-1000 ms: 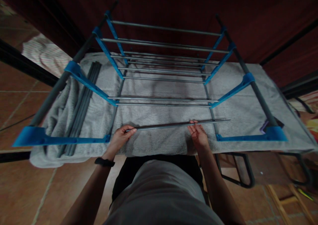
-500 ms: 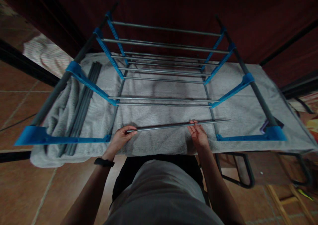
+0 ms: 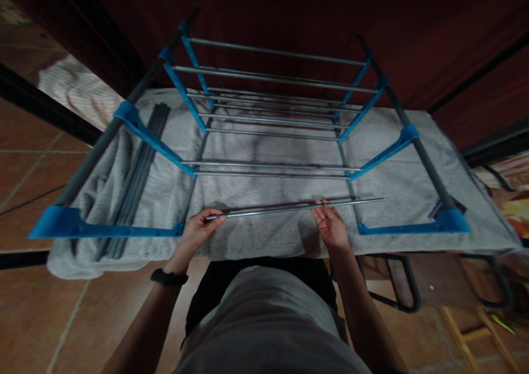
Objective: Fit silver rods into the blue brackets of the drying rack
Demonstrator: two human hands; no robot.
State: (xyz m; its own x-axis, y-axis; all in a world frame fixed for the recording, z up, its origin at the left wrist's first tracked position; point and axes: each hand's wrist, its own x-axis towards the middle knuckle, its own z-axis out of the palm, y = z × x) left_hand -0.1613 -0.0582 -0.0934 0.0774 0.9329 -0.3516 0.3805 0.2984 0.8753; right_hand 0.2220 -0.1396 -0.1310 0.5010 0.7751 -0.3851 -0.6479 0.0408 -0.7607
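Observation:
A long thin grey metal rod (image 3: 273, 209) lies level just above a grey towel (image 3: 256, 198), between the two near blue end pieces of a rack. My left hand (image 3: 201, 229) pinches its left end, fingers closed round it. My right hand (image 3: 329, 225) grips it right of its middle with the fingertips, and the rod's right end sticks out past that hand. The rack (image 3: 273, 120) has blue plastic brackets, grey side tubes and several metal cross rods, and stands on the towel in front of me.
A bundle of loose grey tubes (image 3: 138, 170) lies on the towel at the left. The towel covers a table with black metal legs (image 3: 397, 286). The floor is red tile; a dark red wall (image 3: 289, 10) is behind. A wooden frame (image 3: 475, 335) is at lower right.
The rod and both hands have hardly moved. The view has shifted slightly.

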